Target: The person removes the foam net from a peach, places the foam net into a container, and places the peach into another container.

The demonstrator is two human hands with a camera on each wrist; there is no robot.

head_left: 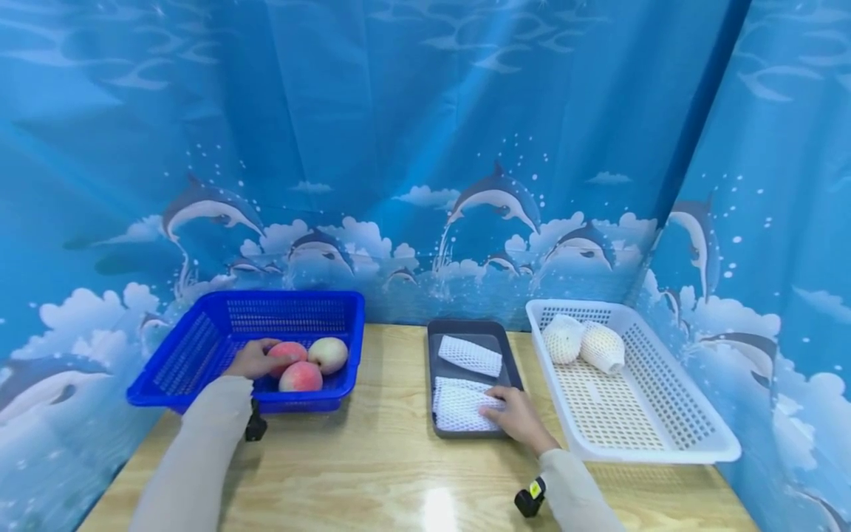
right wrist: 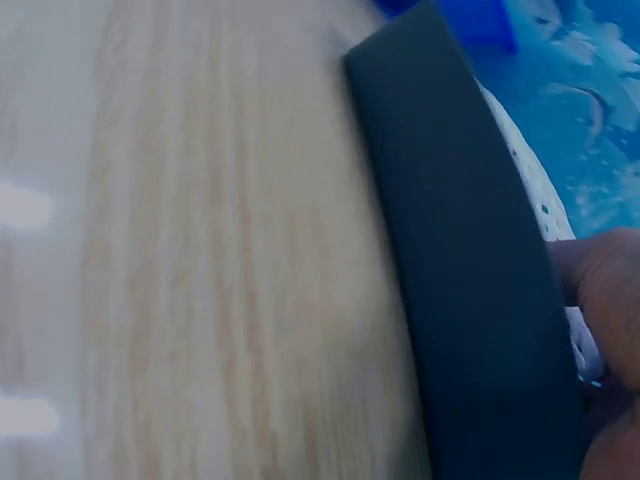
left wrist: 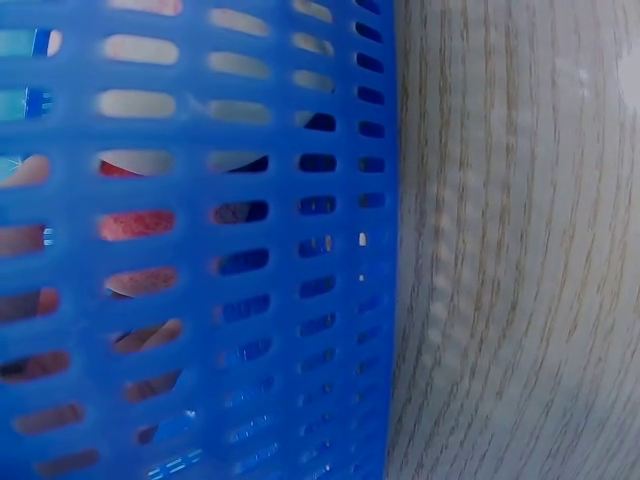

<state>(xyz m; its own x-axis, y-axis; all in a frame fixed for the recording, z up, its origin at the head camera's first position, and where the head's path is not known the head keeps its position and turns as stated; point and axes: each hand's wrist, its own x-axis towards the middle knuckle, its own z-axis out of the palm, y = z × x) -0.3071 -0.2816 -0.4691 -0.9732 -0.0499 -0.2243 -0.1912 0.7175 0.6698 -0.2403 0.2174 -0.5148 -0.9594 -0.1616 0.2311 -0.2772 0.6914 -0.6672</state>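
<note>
Blue basket (head_left: 302,403): left hand (head_left: 253,360) grips a peach (head_left: 289,349); right hand (head_left: 521,420) pinches white foam netting (head_left: 460,405).

we reach our sleeved left arm (head_left: 189,458) forward, leaning inward, the left hand (head_left: 255,360) turned to the right with thumb and fingers curved in a grasp. our sleeved right arm (head_left: 578,491) slants forward and to the left, well apart from the other, and our right hand (head_left: 521,420) bends its thumb and fingertips in a pinch
</note>
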